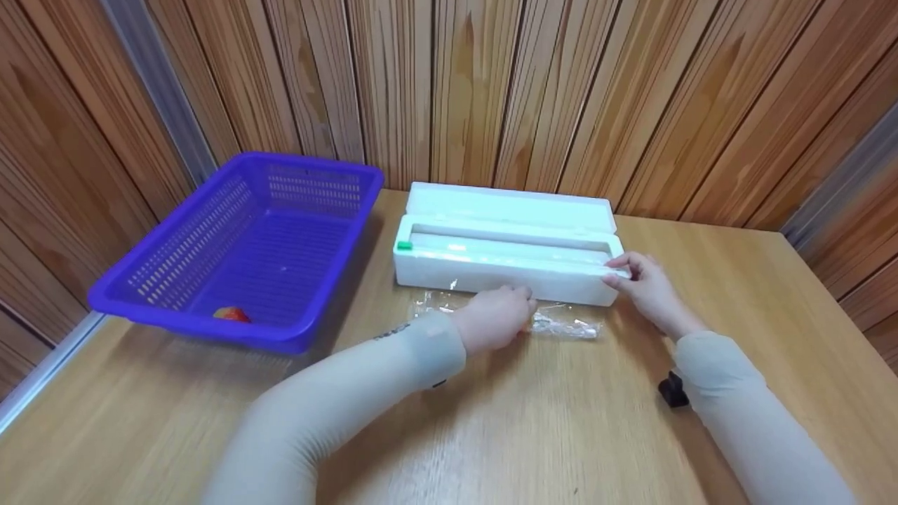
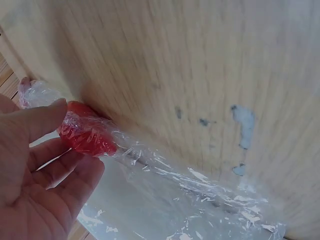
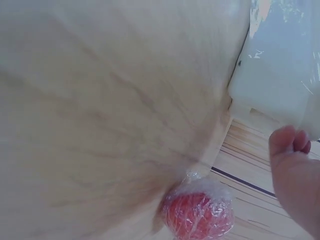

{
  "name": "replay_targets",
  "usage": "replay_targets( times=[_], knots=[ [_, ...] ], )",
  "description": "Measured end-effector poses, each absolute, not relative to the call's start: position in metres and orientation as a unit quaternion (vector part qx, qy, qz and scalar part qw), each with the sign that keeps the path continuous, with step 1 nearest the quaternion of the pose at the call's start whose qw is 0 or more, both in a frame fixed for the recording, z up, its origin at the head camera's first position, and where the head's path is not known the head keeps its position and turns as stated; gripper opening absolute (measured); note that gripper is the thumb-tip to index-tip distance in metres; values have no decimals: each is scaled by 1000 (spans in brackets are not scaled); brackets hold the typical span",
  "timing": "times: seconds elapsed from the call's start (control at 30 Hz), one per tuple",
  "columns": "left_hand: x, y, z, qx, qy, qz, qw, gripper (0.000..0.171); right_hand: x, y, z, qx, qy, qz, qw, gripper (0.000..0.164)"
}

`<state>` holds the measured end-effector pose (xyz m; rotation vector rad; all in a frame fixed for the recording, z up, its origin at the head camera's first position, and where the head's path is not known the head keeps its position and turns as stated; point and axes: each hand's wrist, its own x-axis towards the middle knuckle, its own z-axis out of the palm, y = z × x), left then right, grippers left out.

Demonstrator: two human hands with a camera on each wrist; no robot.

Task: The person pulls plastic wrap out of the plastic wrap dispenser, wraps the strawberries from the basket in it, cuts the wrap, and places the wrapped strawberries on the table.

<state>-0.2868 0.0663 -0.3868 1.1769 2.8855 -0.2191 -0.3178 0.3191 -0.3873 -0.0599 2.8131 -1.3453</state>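
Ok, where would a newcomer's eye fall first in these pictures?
Probably the big purple basket on the left of the table, with a small red-and-yellow item at its near end. Next, the long white box standing open to the basket's right, the right hand at its front right corner. In the left wrist view, a bright red object stands out, held by the left hand with crinkled clear film over it.

On the table [image 1: 533, 435], the basket [image 1: 273, 245] stands left of the box [image 1: 491, 275], with plastic film [image 1: 572, 327] before it.
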Motion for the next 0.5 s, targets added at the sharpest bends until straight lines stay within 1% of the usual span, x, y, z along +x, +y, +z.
replay_targets(
  times=[0.13, 0.23, 0.37, 0.43, 0.5],
  knots=[
    [-285, 67, -388, 369, 927, -70, 9, 29, -318, 318, -386, -32, 902, -431, 0, 47],
    [-282, 67, -389, 372, 926, -72, 1, 27, -317, 319, -385, -39, 883, -468, 13, 51],
    [-277, 65, -391, 373, 926, -64, 7, 39, -312, 323, -379, -18, 859, -506, 73, 61],
    [-273, 63, -391, 379, 923, -57, 8, 41, -307, 324, -370, -3, 848, -520, 100, 61],
    [-268, 61, -390, 389, 920, -50, 11, 42, -301, 326, -364, 8, 842, -529, 110, 60]
  ],
)
